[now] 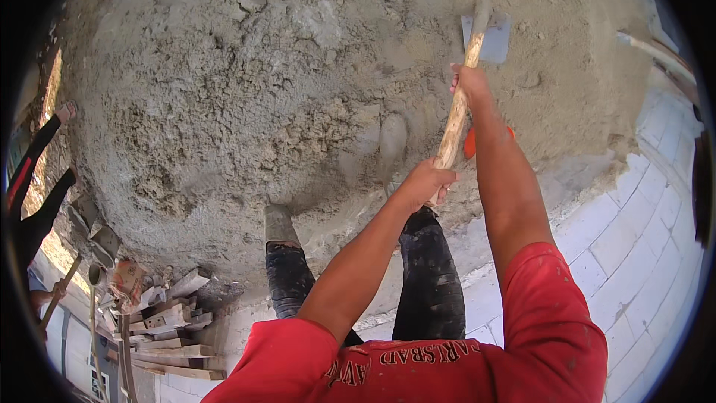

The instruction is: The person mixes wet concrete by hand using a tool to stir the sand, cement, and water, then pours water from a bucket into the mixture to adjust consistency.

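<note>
A long wooden-handled hoe (453, 131) slants away from me, its flat grey metal blade (495, 39) resting on wet grey mortar (298, 89). My left hand (428, 182) is wrapped round the near part of the handle. Farther up, close to the blade, my right hand (471, 85) grips the same handle. Part of an orange object (470, 143) shows beside my right forearm, which covers the rest. My boot (280, 225) stands at the near edge of the mortar.
Stacked wooden boards (171, 336) and a cardboard piece (128, 283) lie at lower left. A person's dark-clad legs (33, 179) are at the left rim; below, another hand (43, 297) holds a wooden pole. A white block wall (634, 231) borders the right.
</note>
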The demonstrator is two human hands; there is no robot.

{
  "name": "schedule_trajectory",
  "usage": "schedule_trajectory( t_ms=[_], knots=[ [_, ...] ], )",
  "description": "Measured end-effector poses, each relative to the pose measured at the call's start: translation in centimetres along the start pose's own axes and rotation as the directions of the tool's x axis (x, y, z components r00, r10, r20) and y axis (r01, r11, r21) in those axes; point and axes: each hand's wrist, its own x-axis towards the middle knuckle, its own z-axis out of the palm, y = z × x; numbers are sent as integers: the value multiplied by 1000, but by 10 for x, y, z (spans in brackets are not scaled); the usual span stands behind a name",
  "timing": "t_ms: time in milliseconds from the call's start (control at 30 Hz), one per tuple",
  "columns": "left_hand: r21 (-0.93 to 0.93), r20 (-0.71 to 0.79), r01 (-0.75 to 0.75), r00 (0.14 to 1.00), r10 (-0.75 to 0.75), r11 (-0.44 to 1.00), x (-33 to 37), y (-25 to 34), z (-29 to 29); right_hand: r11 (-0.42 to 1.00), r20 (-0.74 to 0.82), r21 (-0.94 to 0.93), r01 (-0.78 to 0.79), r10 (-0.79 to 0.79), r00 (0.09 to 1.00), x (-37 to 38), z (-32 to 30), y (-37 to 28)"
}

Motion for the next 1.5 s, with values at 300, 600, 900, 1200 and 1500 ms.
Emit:
schedule_trajectory(
  t_ms=[300,600,900,1200,1500],
  knots=[
    [-311,-122,144,974,-190,939,-109,-19,-84,990,81,-43,-136,139,987,-72,143,59],
    [-175,-397,209,880,-263,962,-380,-9,-225,885,317,221,-409,332,888,-314,368,109],
    [39,-682,385,685,-257,922,-723,53,-256,669,531,378,-640,409,742,-634,520,28],
    [307,-753,541,641,-147,783,-793,9,-243,421,815,483,-768,103,570,-716,435,20],
    [98,-90,34,996,-25,995,-254,-115,-151,984,70,171,-47,35,997,-251,172,122]
  ],
)
